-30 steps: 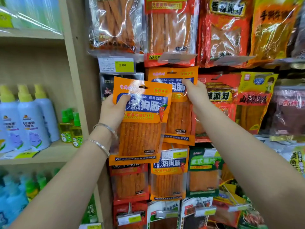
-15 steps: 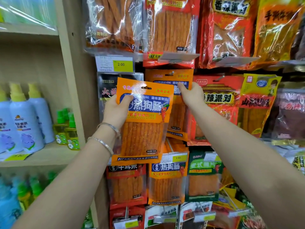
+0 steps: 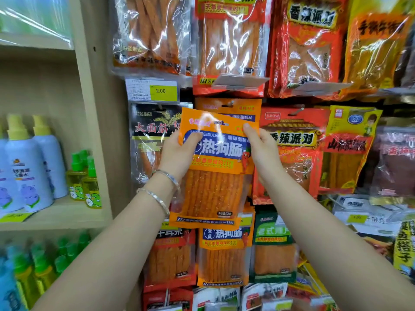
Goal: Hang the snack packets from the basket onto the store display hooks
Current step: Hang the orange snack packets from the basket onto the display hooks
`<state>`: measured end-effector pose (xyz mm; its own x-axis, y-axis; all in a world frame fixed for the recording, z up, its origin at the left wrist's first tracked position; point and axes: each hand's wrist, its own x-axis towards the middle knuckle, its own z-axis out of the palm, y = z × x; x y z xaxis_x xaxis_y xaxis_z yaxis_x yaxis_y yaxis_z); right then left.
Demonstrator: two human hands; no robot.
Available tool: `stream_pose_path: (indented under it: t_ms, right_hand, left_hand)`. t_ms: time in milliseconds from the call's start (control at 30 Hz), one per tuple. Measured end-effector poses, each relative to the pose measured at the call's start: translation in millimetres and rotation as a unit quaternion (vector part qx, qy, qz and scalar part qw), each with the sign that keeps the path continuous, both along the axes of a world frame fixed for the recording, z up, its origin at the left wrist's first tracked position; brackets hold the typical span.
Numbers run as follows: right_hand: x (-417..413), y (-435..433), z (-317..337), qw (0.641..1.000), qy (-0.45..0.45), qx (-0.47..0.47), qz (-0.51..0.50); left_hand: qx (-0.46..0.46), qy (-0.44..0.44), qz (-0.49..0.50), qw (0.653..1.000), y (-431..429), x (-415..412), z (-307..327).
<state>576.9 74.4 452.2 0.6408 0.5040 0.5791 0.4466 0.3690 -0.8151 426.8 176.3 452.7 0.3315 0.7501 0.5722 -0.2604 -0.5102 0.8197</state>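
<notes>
I hold an orange snack packet with a blue label upright in front of the display. My left hand grips its left edge, thumb over the label. My right hand pinches its upper right edge. Directly behind it hang matching orange packets on a display hook. The held packet's top sits just below and in front of that hook. The basket is out of view.
Other snack packets hang all around: a black packet to the left, red ones to the right, more above and below. A price tag reads 2.00. A wooden shelf at left holds spray bottles.
My left hand moved the orange packet right and in front of the hanging ones. My right hand left the hanging packets and took hold of the held packet's upper right edge.
</notes>
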Motion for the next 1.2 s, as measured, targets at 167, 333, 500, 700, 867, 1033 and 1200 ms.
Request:
stream_pose_path:
  t_ms: [167, 333, 500, 700, 867, 1033, 1200]
  right_hand:
    - [9.0, -2.9, 9.1, 0.997, -0.051, 0.050, -0.041]
    - [15.1, -5.5, 21.2, 0.989, -0.100, 0.073, -0.079]
    - [18.8, 1.6, 42.7, 0.985, -0.106, 0.079, -0.107]
    - [27.0, 15.6, 56.0, 0.985, -0.101, 0.044, -0.136]
    - [34.9, 20.3, 54.9, 0.982, -0.103, 0.003, -0.156]
    - [36.7, 17.1, 35.2, 0.976, -0.117, 0.026, -0.180]
    - [40.8, 6.4, -1.9, 0.860, -0.381, 0.027, -0.337]
  left_hand:
    - [0.131, -0.008, 0.038, 0.991, -5.0, 6.8, 4.6]
    - [0.316, 0.075, 0.106, 0.940, -11.9, 11.8, 17.5]
    - [0.335, 0.138, 0.134, 0.923, -17.8, 23.2, 35.6]
    - [0.324, 0.111, 0.133, 0.930, -20.2, 23.4, 38.7]
    - [0.313, 0.089, 0.094, 0.941, -18.4, 20.9, 37.4]
    - [0.322, 0.116, 0.074, 0.936, -9.5, 29.1, 13.2]
    - [0.286, 0.249, 0.069, 0.923, 3.3, 46.4, -48.4]
